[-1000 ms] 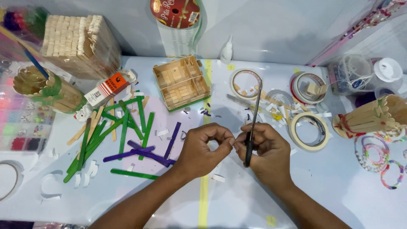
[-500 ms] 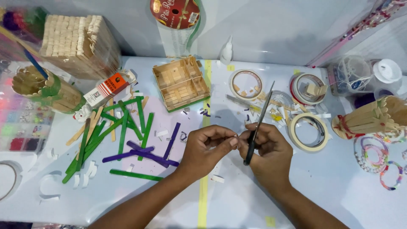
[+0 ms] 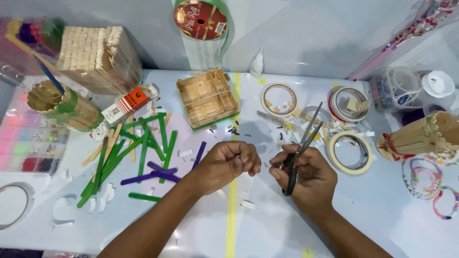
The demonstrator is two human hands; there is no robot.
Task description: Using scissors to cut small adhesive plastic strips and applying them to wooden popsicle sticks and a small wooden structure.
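Near the front edge of the bench, the left hand [image 3: 229, 165] is curled shut, pinching something too small to make out, while the right hand [image 3: 306, 174] grips black-handled scissors [image 3: 299, 148], blades slightly apart and pointing away. White offcuts [image 3: 247, 204] lie around them. Further back lie green and purple craft sticks [image 3: 143, 153], then a stick-built tray [image 3: 206, 98] that looks partly assembled, and masking tape rolls [image 3: 351, 153].

Sticks [image 3: 143, 153] lie left of the hands, tape rolls [image 3: 351, 152] on the right, box [image 3: 206, 98] behind, w/ scissors [image 3: 299, 148] in right hand [image 3: 306, 179].
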